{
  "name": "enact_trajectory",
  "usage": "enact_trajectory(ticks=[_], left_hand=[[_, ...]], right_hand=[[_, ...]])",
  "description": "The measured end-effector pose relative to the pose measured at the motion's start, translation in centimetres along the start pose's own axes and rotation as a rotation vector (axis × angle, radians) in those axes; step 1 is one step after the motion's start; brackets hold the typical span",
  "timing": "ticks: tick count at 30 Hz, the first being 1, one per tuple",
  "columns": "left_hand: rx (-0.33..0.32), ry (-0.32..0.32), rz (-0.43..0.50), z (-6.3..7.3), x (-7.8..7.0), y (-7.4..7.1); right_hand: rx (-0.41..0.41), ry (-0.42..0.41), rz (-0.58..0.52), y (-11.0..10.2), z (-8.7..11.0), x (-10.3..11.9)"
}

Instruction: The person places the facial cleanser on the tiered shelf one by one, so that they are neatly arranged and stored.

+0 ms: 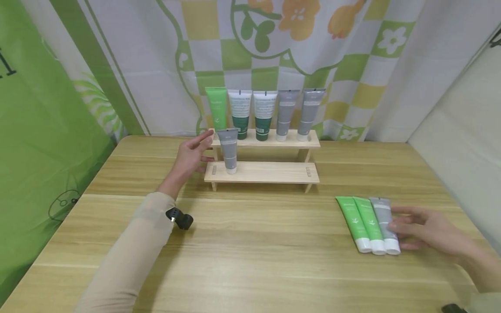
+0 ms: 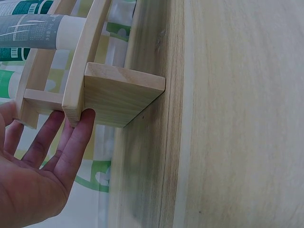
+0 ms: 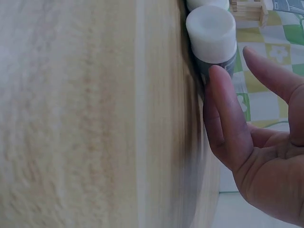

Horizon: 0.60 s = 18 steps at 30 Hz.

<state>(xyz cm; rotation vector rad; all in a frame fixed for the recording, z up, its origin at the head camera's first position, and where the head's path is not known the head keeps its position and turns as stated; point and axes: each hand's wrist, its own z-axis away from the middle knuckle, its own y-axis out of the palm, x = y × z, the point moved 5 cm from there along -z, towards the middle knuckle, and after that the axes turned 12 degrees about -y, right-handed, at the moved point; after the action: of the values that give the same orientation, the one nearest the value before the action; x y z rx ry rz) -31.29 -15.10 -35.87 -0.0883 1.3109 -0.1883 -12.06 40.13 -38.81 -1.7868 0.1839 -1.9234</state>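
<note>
My left hand [image 1: 192, 154] is at the left end of a two-step wooden rack [image 1: 274, 173], its extended fingertips touching the board ends in the left wrist view. One grey tube [image 1: 229, 152] stands cap down on the lower step, near that hand. At the right, my right hand [image 1: 430, 228] is beside a grey tube [image 1: 382, 217] lying on the table, fingers spread loosely along its side. Two green tubes [image 1: 354, 219] with white caps lie left of it, side by side. In the right wrist view the fingertips are right at the grey tube's white cap [image 3: 211, 35].
On the upper step stand a green tube [image 1: 217, 106], two white-and-green tubes [image 1: 240, 108] and two grey tubes [image 1: 287, 113]. A patterned curtain [image 1: 266, 48] hangs behind the wooden table [image 1: 250, 252]. A green cloth [image 1: 35, 130] hangs at the left.
</note>
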Motion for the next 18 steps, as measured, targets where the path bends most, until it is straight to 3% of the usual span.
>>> enact_trajectory(ticks=[7, 18], left_hand=[[-0.003, 0.004, 0.009, -0.1, 0.1, 0.0], [-0.003, -0.002, -0.006, -0.2, 0.0, 0.0]], right_hand=[[0.007, 0.068, 0.068, 0.3, -0.3, 0.4], [0.003, 0.102, 0.190, 0.6, -0.9, 1.3]])
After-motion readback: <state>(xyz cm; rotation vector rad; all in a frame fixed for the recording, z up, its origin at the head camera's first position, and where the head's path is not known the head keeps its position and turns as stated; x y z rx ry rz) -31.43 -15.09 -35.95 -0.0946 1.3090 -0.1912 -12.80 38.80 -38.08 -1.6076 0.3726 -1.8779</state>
